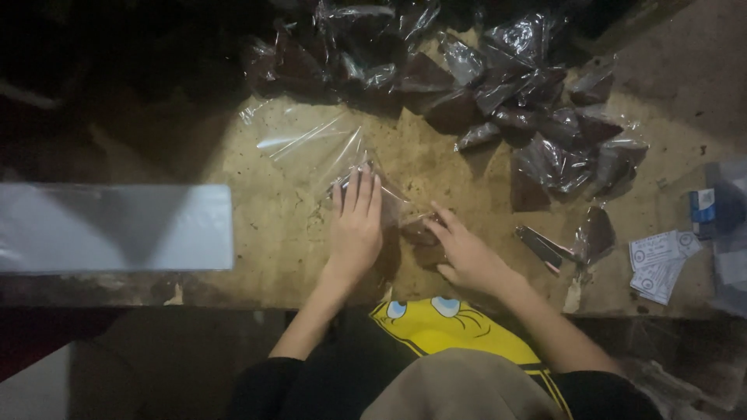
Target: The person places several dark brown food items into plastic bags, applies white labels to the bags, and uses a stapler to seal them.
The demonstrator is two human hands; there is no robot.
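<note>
Clear plastic bag, crinkled, dark filling; left hand flat, right hand pinching it.

1. Work surface: worn brown table, scuffed and stained, with a dark front edge.
2. Light: 1 bright pool falls on the table's middle; far left and top corners sit in deep shadow.
3. Left side: flat white board lies on the table, partly shaded.
4. Below the table edge: dim floor, detail too dark to tell.
</note>
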